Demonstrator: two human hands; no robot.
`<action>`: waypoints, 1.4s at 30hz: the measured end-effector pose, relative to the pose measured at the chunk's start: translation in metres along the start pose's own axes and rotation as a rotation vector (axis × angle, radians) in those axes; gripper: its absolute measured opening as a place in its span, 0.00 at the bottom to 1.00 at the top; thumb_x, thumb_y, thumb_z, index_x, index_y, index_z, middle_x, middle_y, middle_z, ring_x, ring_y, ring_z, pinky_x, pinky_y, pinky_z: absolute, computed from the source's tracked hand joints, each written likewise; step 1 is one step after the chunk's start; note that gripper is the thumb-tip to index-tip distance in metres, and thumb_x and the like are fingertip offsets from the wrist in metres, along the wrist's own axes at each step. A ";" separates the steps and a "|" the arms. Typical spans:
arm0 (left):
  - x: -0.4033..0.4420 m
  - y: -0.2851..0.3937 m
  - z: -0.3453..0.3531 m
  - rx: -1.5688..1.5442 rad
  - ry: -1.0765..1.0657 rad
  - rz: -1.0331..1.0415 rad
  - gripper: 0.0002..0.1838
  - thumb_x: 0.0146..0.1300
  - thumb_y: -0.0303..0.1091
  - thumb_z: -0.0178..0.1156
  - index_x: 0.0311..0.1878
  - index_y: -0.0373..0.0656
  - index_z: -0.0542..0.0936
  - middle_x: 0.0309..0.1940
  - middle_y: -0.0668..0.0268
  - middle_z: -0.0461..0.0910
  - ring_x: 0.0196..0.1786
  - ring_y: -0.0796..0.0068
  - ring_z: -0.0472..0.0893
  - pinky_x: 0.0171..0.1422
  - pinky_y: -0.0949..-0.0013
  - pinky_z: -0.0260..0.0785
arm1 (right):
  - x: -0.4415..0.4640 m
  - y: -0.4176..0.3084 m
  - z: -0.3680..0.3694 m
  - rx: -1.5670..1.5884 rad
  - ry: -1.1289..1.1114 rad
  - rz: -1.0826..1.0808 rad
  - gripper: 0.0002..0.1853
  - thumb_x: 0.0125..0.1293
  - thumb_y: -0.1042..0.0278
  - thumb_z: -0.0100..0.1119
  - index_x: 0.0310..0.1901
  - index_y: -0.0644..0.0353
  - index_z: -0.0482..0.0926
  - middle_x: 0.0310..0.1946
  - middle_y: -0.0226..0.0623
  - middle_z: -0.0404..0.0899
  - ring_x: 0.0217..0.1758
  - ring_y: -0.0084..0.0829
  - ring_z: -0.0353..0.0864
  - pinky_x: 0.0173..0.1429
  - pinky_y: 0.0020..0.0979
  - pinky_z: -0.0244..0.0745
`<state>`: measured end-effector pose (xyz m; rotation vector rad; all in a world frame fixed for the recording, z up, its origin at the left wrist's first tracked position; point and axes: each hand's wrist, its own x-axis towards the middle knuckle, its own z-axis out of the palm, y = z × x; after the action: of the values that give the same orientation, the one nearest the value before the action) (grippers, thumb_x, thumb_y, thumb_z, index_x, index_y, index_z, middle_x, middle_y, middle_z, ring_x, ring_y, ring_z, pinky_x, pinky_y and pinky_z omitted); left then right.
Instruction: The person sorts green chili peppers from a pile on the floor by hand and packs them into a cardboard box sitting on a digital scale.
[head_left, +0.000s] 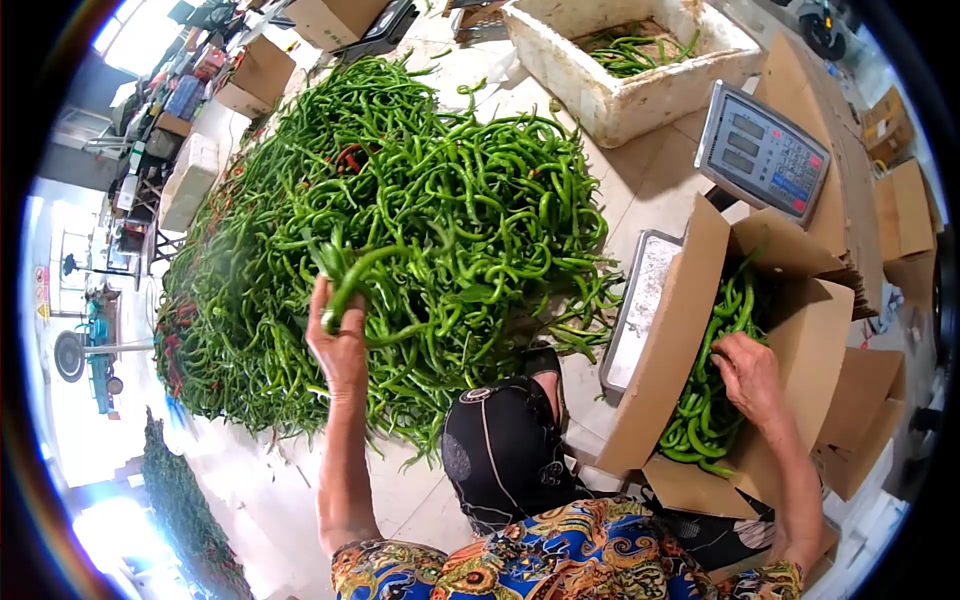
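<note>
Our left hand (pixel 340 348) grasps green chillies (pixel 354 282), the heap (pixel 490 225) beyond its fingertips; a light pinch should spare them bruising. Whether our right hand (pixel 752 378) grips the boxed chillies (pixel 700 422) beneath it, we cannot tell.

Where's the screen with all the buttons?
In the head view, the scale display is at the upper right, between the white foam box and the open cardboard box that the right hand is in.

Floor (pixel 270 490) around me: pale tiles. Directly on it, a broad heap of green peppers (pixel 480 200), flecked with red, centre to left; second greenish heap (pixel 185 500), near left; white foam box (pixel 570 85), far right; scale platform (pixel 642 300), right.
</note>
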<state>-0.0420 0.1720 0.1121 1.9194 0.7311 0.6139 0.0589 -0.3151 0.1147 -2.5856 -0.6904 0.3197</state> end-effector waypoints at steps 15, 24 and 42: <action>0.002 0.133 -0.007 -0.820 -0.375 -0.031 0.22 0.63 0.25 0.58 0.61 0.35 0.70 0.50 0.54 0.80 0.48 0.60 0.83 0.52 0.62 0.81 | -0.018 -0.026 -0.033 0.409 0.084 0.011 0.06 0.62 0.74 0.59 0.39 0.66 0.81 0.30 0.45 0.80 0.29 0.38 0.80 0.36 0.33 0.74; -0.051 0.215 0.071 -0.729 -0.575 0.049 0.30 0.59 0.21 0.55 0.68 0.33 0.66 0.56 0.50 0.77 0.54 0.61 0.81 0.59 0.59 0.77 | -0.033 -0.126 -0.119 0.735 0.379 -0.372 0.22 0.59 0.64 0.72 0.53 0.62 0.79 0.44 0.41 0.83 0.24 0.18 0.78 0.26 0.21 0.74; -0.139 0.257 0.175 -0.961 -0.998 -0.221 0.22 0.59 0.26 0.63 0.57 0.34 0.74 0.44 0.58 0.82 0.41 0.67 0.85 0.44 0.68 0.81 | -0.140 -0.082 -0.117 0.046 0.557 -0.242 0.10 0.53 0.79 0.61 0.38 0.64 0.75 0.22 0.34 0.73 0.23 0.35 0.78 0.26 0.34 0.75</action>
<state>0.0397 -0.1258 0.2564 0.9896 -0.0457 -0.1778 -0.0555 -0.3658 0.2702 -2.3445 -0.7549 -0.4396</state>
